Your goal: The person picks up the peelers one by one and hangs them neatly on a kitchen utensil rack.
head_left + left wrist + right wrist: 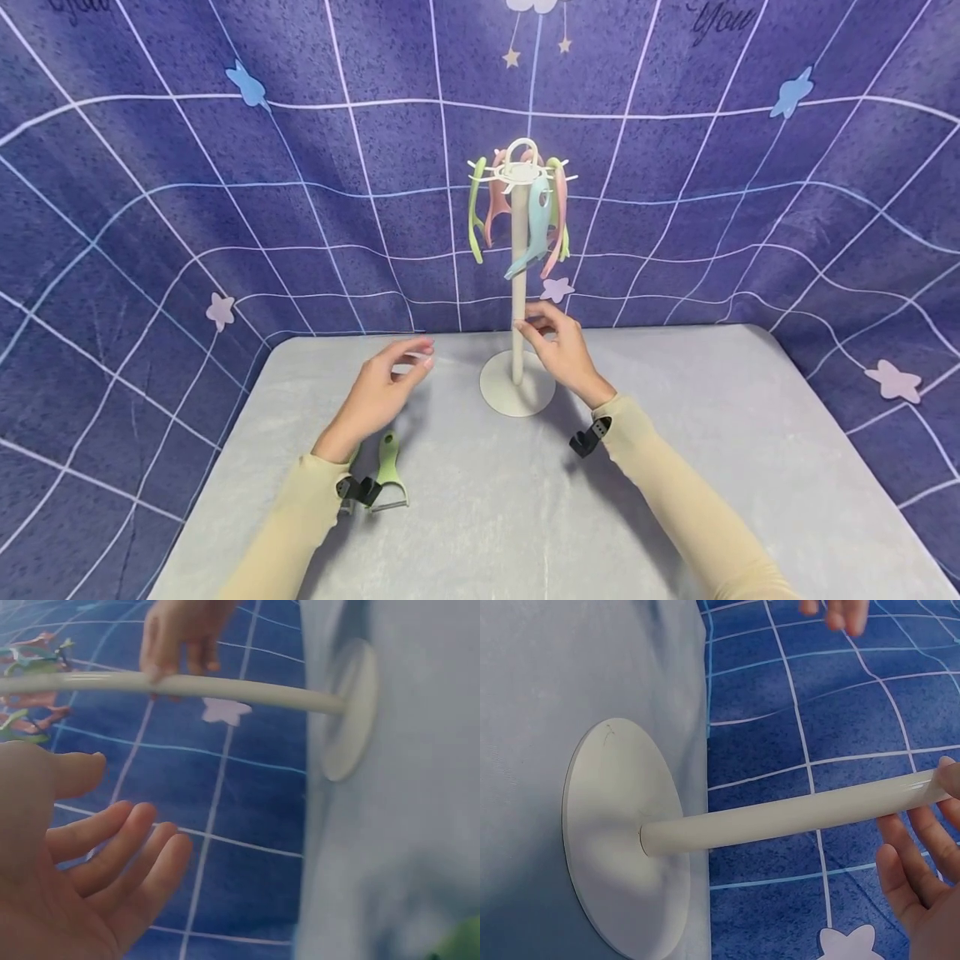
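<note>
A cream utensil stand (518, 287) with a round base rises from the back middle of the table. From its ring of hooks hang several peelers, among them a blue peeler (539, 218), a pink peeler (561, 217) and a green peeler (474, 215). My right hand (564, 354) pinches the pole between thumb and fingers, partway up; the right wrist view shows the pole (780, 814) running into that grasp. Left of the stand, my left hand (375, 392) hovers with nothing in it, fingers relaxed and apart from the thumb.
On the table (480, 517) beside my left wrist lies another green peeler (387, 458), with a further item partly hidden under the wrist strap. Behind the table hangs a blue curtain (390, 208) with a grid and stars.
</note>
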The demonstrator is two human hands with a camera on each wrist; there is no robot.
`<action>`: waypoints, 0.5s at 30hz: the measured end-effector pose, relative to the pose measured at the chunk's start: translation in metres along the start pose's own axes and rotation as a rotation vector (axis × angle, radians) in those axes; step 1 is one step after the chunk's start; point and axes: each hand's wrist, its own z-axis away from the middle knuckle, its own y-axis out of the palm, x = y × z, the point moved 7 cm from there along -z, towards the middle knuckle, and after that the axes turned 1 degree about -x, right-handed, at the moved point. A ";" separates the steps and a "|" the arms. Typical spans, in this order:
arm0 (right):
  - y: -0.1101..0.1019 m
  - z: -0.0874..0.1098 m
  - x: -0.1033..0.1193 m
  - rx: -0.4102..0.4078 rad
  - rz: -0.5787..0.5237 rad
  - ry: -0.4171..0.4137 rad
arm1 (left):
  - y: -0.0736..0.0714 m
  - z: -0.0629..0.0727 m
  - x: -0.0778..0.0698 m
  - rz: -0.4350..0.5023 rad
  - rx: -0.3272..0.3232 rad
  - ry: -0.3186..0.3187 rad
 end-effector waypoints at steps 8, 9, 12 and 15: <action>0.001 0.002 0.002 0.010 0.010 0.014 | 0.001 0.026 0.021 -0.169 0.046 -0.067; 0.000 0.002 0.002 0.009 0.011 0.015 | 0.000 0.028 0.024 -0.205 0.050 -0.077; 0.000 0.002 0.003 0.007 0.014 0.015 | -0.003 0.036 0.030 -0.299 0.067 -0.108; -0.001 0.002 0.003 0.005 0.019 0.014 | -0.005 0.043 0.035 -0.370 0.091 -0.129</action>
